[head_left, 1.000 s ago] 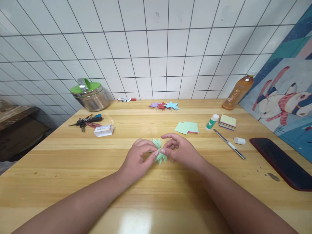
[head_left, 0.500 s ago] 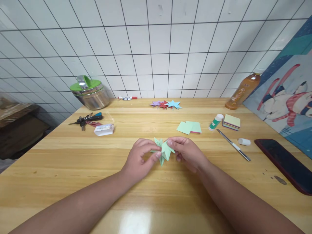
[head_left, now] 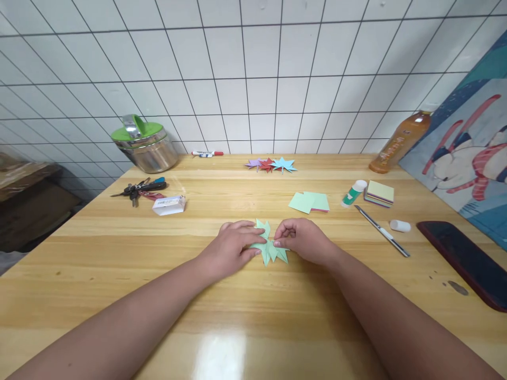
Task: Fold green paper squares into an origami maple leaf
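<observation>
- Pale green folded-paper piece with many pointed tips [head_left: 270,253] is set at the middle of the pale wooden tabletop [head_left: 158,316], between two bare hands.
- Its left part is pressed by the left hand [head_left: 229,250]; the fingers are laid across it with the thumb set apart, so this grip is wide.
- Its right part is pinched between thumb and forefinger of the right hand [head_left: 304,240], in a narrow grip.
- Overlapping pale green paper squares [head_left: 300,202] are seen just beyond the right hand.
- Farther back, pointed paper shapes in purple, red and light blue [head_left: 271,165] are lined up touching, near the white tiled wall [head_left: 261,95].
- At the right are placed a green-and-white glue stick [head_left: 354,193], a pale-yellow-topped paper stack [head_left: 379,193], a slim silver cutter [head_left: 382,231], a small white cylindrical cap [head_left: 400,226], a black phone with a dark red edge [head_left: 467,264] and an amber-filled bottle [head_left: 402,142].
- At the left are placed a green-lidded steel pot [head_left: 150,153], dark keys [head_left: 138,189] and a small white box [head_left: 169,206].
</observation>
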`<state>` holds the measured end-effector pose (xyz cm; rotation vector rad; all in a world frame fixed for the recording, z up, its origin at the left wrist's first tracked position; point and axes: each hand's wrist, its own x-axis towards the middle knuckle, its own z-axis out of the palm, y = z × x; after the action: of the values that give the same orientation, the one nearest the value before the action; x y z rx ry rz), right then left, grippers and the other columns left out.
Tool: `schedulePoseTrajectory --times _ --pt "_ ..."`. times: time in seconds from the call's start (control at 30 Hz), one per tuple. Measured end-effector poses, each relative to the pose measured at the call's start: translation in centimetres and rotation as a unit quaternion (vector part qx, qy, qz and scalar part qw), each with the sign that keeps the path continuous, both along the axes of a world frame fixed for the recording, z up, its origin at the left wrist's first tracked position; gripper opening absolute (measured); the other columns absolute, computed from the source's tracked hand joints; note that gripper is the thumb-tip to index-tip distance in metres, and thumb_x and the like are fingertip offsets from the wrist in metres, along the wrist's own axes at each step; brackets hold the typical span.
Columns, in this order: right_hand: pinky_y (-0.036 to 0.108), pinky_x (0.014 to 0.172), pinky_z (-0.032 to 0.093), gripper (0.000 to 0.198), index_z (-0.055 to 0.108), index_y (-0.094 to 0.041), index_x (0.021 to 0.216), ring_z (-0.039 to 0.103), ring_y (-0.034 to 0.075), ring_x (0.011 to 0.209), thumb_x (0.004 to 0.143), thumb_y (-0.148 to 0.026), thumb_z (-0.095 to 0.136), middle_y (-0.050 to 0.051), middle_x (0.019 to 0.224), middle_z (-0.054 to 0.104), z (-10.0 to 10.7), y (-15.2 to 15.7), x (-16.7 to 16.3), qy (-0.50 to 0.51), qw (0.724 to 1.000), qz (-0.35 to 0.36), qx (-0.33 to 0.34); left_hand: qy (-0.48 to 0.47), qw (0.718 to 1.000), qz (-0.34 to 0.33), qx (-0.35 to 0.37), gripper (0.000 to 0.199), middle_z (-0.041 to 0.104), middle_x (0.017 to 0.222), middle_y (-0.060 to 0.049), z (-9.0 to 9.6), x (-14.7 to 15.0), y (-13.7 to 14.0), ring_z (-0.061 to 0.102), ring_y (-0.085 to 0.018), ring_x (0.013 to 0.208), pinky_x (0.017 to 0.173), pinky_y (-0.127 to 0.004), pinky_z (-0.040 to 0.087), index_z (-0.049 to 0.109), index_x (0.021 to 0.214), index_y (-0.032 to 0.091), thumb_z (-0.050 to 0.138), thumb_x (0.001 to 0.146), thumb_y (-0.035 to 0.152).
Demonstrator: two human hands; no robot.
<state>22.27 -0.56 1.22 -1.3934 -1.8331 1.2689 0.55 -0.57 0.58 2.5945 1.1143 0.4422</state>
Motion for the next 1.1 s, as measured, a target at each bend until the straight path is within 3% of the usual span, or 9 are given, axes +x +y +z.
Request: schedulePoseTrajectory --times 0.3,1.1 --pt "0.021 0.055 0.036 0.008 0.067 -0.025 0.069 0.053 0.010 0.061 0.070 -0.032 0.063 -0.005 0.069 0.065 0.2 0.1 -0.3 -0.132 0.988 -0.010 0.074 -0.034 0.998 -0.021 -0.053 0.028 0.058 0.124 0.001 -0.2 -0.2 0.4 0.042 -0.023 0.122 0.100 -0.044 0.033 0.060 0.108 0.030 0.055 0.081 0.026" --pt "0.021 0.047 0.030 0.009 0.066 -0.025 0.067 0.046 0.009 0.051 0.069 -0.034 0.063 -0.005 0.065 0.064 0.6 -0.3 -1.1 -0.212 0.973 -0.040 0.084 -0.035 0.997 -0.038 -0.049 0.028 0.057 0.126 0.000 -0.1 -0.3 0.3 0.042 -0.023 0.123 0.101 -0.044 0.033 0.059 0.108 0.028 0.055 0.080 0.024"
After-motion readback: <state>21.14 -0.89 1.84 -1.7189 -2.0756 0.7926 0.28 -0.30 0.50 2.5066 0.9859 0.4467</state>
